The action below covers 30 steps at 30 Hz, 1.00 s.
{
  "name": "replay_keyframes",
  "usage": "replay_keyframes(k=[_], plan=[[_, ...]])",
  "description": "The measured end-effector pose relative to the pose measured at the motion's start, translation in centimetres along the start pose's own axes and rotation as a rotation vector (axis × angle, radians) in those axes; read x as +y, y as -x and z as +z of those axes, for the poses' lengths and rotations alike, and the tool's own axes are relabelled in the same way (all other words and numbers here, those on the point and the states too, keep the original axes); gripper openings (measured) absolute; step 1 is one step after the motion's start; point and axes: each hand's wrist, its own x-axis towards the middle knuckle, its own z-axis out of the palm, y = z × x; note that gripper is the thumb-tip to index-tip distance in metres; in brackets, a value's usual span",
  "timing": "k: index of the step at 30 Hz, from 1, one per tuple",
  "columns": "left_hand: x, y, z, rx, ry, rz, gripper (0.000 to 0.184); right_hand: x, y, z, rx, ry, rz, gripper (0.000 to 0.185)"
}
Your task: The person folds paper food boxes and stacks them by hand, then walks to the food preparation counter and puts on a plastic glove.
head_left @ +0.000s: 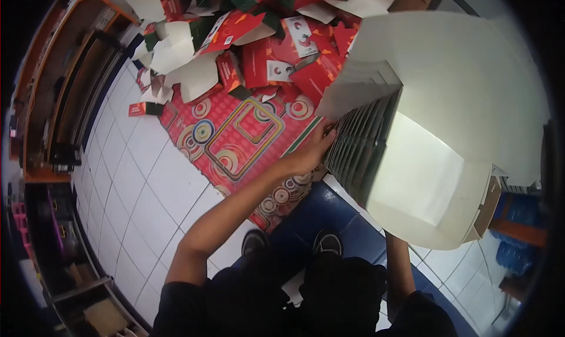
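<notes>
A thick stack of nested cardboard sheets (pixel 441 172), pale inside with dark green outer edges, fills the right side of the view. My left hand (pixel 321 143) holds the stack's left side, its fingers partly hidden at the layered edges. My right forearm reaches up under the stack, and my right hand is hidden behind it. Beyond the left hand, many red, green and white folded boxes (pixel 259 60) lie in a loose pile on a patterned pink mat (pixel 235 137).
Orange-edged shelves (pixel 35 101) run along the left, with a dark open cabinet (pixel 65 237) below. White floor tiles (pixel 141 184) and blue tiles (pixel 353 234) lie around my feet. Blue bottles (pixel 515 254) stand at the far right.
</notes>
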Motion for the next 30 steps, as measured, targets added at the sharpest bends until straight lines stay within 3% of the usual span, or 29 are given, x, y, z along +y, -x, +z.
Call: replay_keyframes(k=[4,7,8,12,18,19,22,25,27,28,30], plan=[[0.9,-2.3,0.8,-0.160,0.117,-0.059,0.072,1.6,1.0,0.8,0.056,-0.018,-0.023,0.057],[-1.7,-6.6,6.3,-0.311,0.295,-0.088,0.076,1.8,4.3,-2.4,0.184,-0.034,-0.042,0.056],[-0.1,-6.6,7.5,-0.401,0.232,-0.137,0.077,1.8,5.6,-3.9,0.221,-0.036,-0.052,0.055],[-4.6,-10.1,11.2,-0.647,0.005,-0.051,0.074,1.8,8.4,-6.3,0.295,-0.035,-0.075,0.054],[-4.3,-10.3,13.2,-0.670,-0.014,-0.119,0.071,3.2,7.5,-6.6,0.222,0.001,-0.087,0.051],[-4.7,-10.1,13.4,-0.587,0.061,-0.084,0.070,2.8,7.7,-6.3,0.209,0.008,-0.079,0.052],[-9.5,-11.7,14.0,-0.395,-0.173,0.204,0.068,0.2,8.6,-3.7,0.246,-0.052,-0.007,0.058],[-9.3,-10.5,10.9,-0.210,-0.265,0.146,0.057,-0.3,9.5,-2.3,0.369,-0.052,0.018,0.064],[-4.9,-7.0,5.3,-0.044,-0.212,0.093,0.048,2.2,10.8,-3.6,0.501,-0.099,0.102,0.070],[-7.3,-7.9,3.7,0.136,-0.195,0.126,0.041,3.6,11.8,-3.9,0.528,-0.028,0.214,0.064],[-6.0,-6.2,-1.5,0.322,-0.122,0.219,0.032,5.1,13.7,-2.2,0.308,0.298,0.410,0.052]])
